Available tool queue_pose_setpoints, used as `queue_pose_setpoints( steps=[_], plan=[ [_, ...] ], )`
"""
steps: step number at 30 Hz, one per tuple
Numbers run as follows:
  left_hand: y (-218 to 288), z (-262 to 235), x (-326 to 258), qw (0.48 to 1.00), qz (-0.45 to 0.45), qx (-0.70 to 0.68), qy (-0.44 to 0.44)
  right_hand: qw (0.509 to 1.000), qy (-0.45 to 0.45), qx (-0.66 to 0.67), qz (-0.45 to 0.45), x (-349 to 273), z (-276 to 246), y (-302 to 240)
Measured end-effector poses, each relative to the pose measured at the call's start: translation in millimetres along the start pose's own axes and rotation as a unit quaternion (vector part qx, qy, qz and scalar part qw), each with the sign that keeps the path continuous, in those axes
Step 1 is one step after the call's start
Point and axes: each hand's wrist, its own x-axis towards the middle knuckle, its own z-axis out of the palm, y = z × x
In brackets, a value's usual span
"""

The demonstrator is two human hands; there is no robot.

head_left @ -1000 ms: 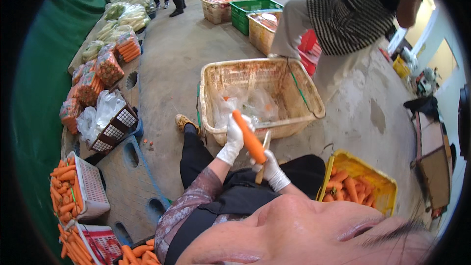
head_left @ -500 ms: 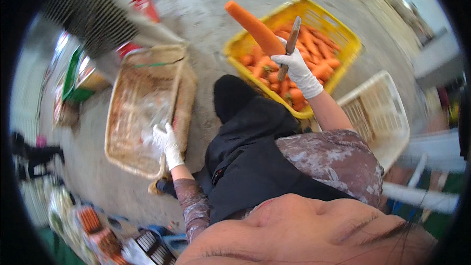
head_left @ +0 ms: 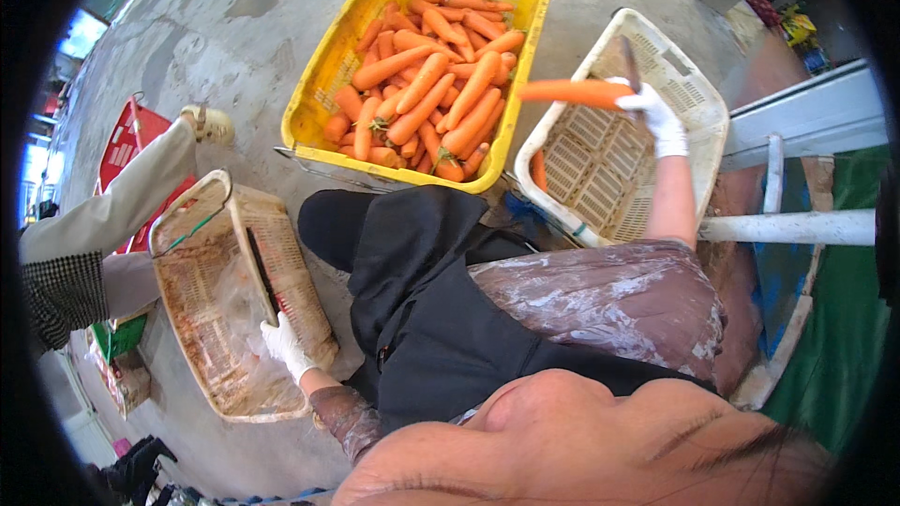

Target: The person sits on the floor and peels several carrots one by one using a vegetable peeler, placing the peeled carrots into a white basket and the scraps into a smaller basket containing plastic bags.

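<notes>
While the gloved right hand (head_left: pixel 664 120) reaches out over the white plastic crate (head_left: pixel 600 145), its fingers are closed around one end of a long orange carrot (head_left: pixel 574 94), with a knife (head_left: pixel 629 66) in the same grip, blade pointing up past the carrot. The carrot lies nearly level above the crate's near-left wall, its free end toward the yellow crate (head_left: pixel 302 117) heaped with carrots (head_left: pixel 412 84). It should handle as a fairly light, stiff thing that can snap if bent hard, and its smooth skin may slip against a glove; a wrap around its middle, clear of the blade, would balance it best. The gloved left hand (head_left: pixel 285 345) is at the rim of the stained, off-white crate (head_left: pixel 183 319), near clear plastic bags (head_left: pixel 239 305), fingers slightly parted; whether they grip anything I cannot tell.
</notes>
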Motion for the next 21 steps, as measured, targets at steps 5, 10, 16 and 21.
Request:
queue_pose_setpoints(
  steps=[5, 10, 16, 21],
  plan=[
    [28.5, -3.5, -5.0, 1.000, 0.019, -0.005, -0.005, 0.952, -0.086, -0.178, 0.235, -14.0, -109.4, 76.8],
    [5.2, 7.1, -14.9, 0.998, 0.045, -0.013, 0.049, 0.871, -0.094, -0.264, 0.403, -4.7, -9.9, 134.5],
    [-6.6, 13.5, -7.7, 0.997, 0.041, -0.028, 0.057, 0.849, -0.072, -0.293, 0.433, -6.6, 27.4, 165.8],
    [-3.4, 19.8, -11.0, 0.993, 0.045, -0.041, 0.097, 0.862, 0.135, -0.328, 0.361, 16.2, -7.6, 173.5]
  ],
)
